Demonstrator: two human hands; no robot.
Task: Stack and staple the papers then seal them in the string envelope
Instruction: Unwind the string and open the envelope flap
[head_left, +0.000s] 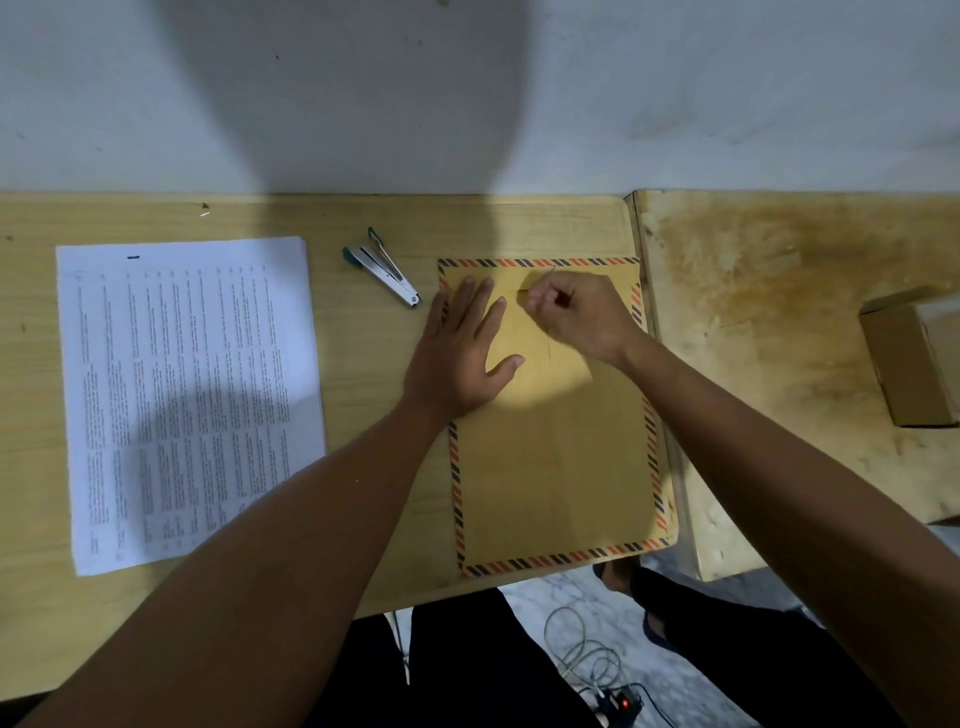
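Left hand (460, 358) flat on envelope (556, 457); right hand (576, 317) pinching string (549, 343).

There is one view only, from a wide-angle camera worn on the person's head. It looks steeply down and a little forward at the tabletop (363, 218), close enough that both forearms run in from the lower corners. A pale wall (675, 78) fills the top third of the frame. At the bottom edge the view drops past the tabletop's near edge to the floor (571, 597). Straight edges bow toward the frame's sides.
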